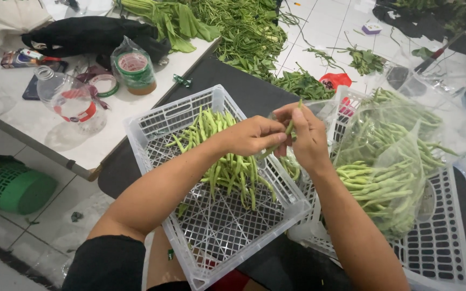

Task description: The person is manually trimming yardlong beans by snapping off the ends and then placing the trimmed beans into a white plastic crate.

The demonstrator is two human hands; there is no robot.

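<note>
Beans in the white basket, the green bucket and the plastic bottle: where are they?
beans (233, 167), head view, middle of the pile.
green bucket (20, 191), head view, its side wall.
plastic bottle (71, 99), head view, its clear body.

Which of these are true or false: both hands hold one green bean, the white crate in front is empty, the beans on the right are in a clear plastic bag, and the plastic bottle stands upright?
1. Both hands hold one green bean. True: the left hand and right hand pinch a green bean between them.
2. The white crate is empty. False: the white crate holds a pile of beans.
3. The beans on the right are in a clear plastic bag. True: the clear plastic bag is full of them.
4. The plastic bottle stands upright. False: the plastic bottle lies on its side on the table.
</note>
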